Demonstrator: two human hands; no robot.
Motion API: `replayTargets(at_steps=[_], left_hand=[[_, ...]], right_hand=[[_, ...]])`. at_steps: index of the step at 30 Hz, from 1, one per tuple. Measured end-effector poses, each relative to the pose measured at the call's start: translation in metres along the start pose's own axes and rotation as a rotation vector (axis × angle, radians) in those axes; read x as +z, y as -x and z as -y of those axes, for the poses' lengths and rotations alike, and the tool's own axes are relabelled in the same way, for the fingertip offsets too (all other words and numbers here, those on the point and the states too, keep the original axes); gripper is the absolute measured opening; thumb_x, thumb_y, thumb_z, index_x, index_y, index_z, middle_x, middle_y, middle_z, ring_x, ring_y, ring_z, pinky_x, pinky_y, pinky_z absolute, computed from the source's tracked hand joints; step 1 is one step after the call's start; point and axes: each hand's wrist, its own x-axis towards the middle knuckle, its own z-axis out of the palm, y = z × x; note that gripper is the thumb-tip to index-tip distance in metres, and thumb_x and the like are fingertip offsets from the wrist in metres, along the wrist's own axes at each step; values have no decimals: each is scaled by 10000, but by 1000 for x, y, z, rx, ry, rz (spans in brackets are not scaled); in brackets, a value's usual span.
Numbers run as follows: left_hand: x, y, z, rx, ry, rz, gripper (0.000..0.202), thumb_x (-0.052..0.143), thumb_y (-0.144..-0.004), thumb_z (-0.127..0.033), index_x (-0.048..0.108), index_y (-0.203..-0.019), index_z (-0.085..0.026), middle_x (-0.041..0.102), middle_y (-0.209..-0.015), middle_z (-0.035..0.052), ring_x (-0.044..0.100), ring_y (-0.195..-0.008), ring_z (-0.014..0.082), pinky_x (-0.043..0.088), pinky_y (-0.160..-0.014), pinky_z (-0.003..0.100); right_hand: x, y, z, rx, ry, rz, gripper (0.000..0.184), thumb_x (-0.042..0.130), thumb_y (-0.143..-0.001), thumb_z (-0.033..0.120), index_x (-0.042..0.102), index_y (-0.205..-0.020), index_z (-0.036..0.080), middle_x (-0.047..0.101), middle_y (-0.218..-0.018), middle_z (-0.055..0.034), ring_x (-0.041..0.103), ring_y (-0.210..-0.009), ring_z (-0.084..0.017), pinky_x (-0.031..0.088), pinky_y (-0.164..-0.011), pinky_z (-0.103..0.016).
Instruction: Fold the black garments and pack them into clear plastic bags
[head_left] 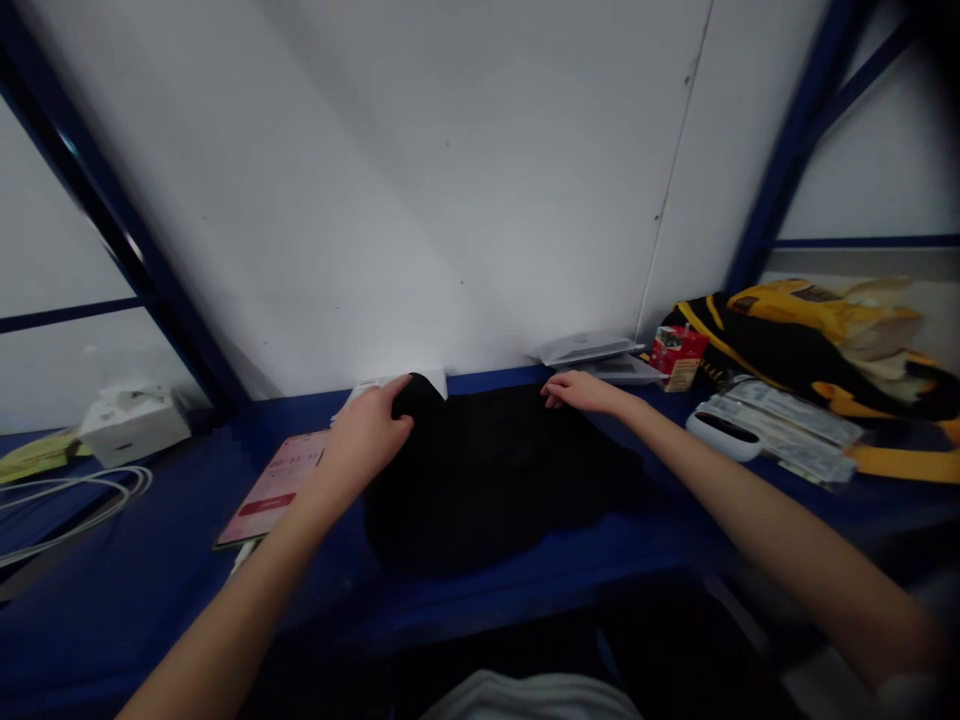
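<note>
A black piece of cloth (487, 470) lies spread on the blue shelf (150, 590) in front of me. My left hand (367, 430) rests on its far left corner with the fingers curled over the edge. My right hand (581, 390) lies on the far right corner, fingers bent down onto the fabric. Both arms reach forward across the shelf.
A pink-screened tablet (274, 485) lies left of the cloth. White cables (67, 500) and a white box (131, 420) sit at far left. At right are a red carton (679, 355), flat packets (787, 425), a white device (724, 435) and a yellow-black bag (825, 345). Blue frame posts flank a white wall.
</note>
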Motion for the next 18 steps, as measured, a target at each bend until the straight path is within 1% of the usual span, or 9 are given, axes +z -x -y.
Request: replayTargets(at_steps=[2,4,8,10,11,13,14,16,18], left_hand=[[-6,-4,-10,-9,-18,-37,505,451,-710,-181,448,-1214,-187,622,-931,100,582,-812,239,464,-704,370],[-8,-7,-28,23,9,-76,469,439,-726,-166,437,-1195,-165,608,-936,98,575,-806,222,459,-710,355],[3,-6,-75,182,89,-127,327,408,-766,-130,470,-1087,-146,573,-974,90,547,-866,197,446,-748,318],[15,1,-95,284,125,-71,284,416,-791,-151,462,-1071,-134,562,-982,88,530,-906,192,443,-768,306],[22,6,-103,336,130,7,272,446,-795,-194,464,-1058,-128,559,-985,90,528,-909,198,449,-759,305],[35,18,-115,476,91,238,263,525,-772,-316,506,-949,-123,571,-918,93,531,-888,220,463,-728,313],[40,23,-118,517,56,283,257,541,-765,-328,514,-914,-121,570,-906,97,526,-897,232,465,-722,320],[44,33,-122,554,2,277,220,536,-775,-289,513,-905,-114,567,-891,100,523,-895,238,464,-716,329],[42,37,-121,530,-30,221,226,520,-787,-251,494,-958,-105,564,-908,106,519,-902,242,457,-728,344]], right_hand=[[1,1,1,0,26,-10,248,392,-828,201,630,-878,150,683,-846,-73,623,-734,-152,473,-683,-259],[1,1,2,-1,31,-18,253,393,-820,199,631,-888,146,683,-846,-73,623,-737,-155,472,-686,-259],[2,2,3,-6,41,-28,276,382,-809,178,616,-944,119,680,-854,-83,621,-745,-153,469,-684,-252],[1,2,3,-11,77,-33,278,387,-803,170,613,-959,126,680,-853,-75,618,-745,-151,465,-683,-251],[1,3,3,-12,92,-35,276,391,-800,168,614,-960,133,681,-853,-70,616,-744,-151,464,-681,-251],[1,3,4,-13,108,-35,275,394,-796,163,616,-956,144,682,-852,-66,613,-742,-152,461,-677,-252],[1,4,5,-16,111,-35,276,393,-795,161,617,-955,145,681,-851,-66,611,-743,-153,458,-677,-253],[2,6,7,-35,133,-41,277,396,-789,159,614,-959,149,676,-857,-66,605,-758,-155,451,-688,-256],[3,8,10,-75,182,-59,267,425,-771,159,605,-969,155,663,-874,-65,594,-775,-161,439,-711,-267]])
